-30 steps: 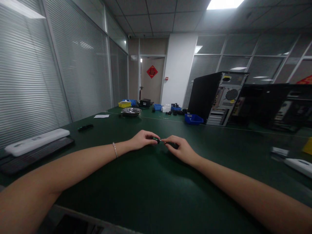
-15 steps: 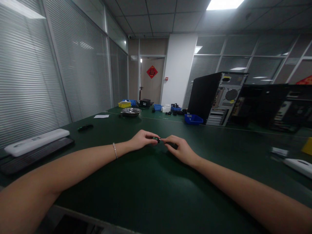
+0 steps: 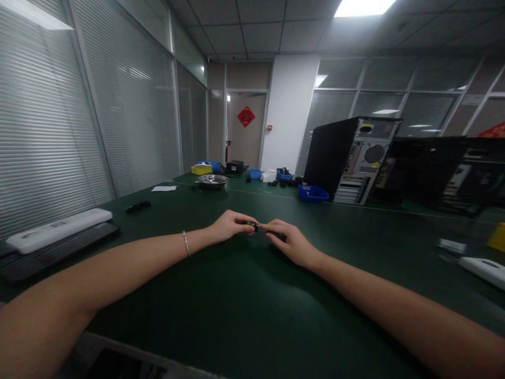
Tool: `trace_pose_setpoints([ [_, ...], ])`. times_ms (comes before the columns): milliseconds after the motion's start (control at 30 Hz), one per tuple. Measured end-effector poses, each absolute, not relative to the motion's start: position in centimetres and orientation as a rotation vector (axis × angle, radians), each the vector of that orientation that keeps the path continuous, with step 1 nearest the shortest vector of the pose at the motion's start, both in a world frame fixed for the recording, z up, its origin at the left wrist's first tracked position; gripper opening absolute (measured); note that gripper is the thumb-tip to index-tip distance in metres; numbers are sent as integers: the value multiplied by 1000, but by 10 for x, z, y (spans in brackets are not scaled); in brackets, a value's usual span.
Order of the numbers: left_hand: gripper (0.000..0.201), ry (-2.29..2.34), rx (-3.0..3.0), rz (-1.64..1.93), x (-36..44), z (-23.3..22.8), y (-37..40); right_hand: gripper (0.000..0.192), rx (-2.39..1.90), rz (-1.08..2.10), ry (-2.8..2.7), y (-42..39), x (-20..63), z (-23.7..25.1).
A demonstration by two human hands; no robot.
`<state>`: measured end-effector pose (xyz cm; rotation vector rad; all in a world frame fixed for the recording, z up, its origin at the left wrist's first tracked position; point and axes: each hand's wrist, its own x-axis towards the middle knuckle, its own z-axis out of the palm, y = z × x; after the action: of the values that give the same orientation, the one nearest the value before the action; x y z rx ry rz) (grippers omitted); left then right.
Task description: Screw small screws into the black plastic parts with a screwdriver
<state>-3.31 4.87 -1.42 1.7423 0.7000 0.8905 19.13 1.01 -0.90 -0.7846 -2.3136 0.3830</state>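
My left hand pinches a small green-and-black piece between thumb and fingers, just above the green table. It is too small for me to tell its kind. From the other side, my right hand reaches in with its index finger stretched out, the tip at or very close to the piece's right end. The right thumb is apart from that finger, with a dark patch between them that I cannot make out. The remaining right fingers are mostly hidden.
A dark elongated object lies at left, behind a white device. A metal bowl, a yellow tray and a blue bin stand farther back. A computer tower rises at right; a white tool lies near the right edge.
The small piece has turned or shifted slightly in my left fingers. My right index fingertip has moved a little left. The forearms stay nearly where they were.
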Motion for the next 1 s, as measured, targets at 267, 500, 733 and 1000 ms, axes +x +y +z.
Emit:
trace_pose_setpoints([
  [267,32,678,1727,880,-34,-14,49,37,-782,411,-2320,8,191,-6],
  [500,33,713,1668,912,-32,-16,50,37,-779,396,-2319,10,190,-8],
  [733,33,704,1643,920,-32,-17,51,37,-767,343,-2315,11,189,-10],
  [1000,34,731,1632,917,-30,-15,49,38,-781,322,-2325,11,189,-11],
])
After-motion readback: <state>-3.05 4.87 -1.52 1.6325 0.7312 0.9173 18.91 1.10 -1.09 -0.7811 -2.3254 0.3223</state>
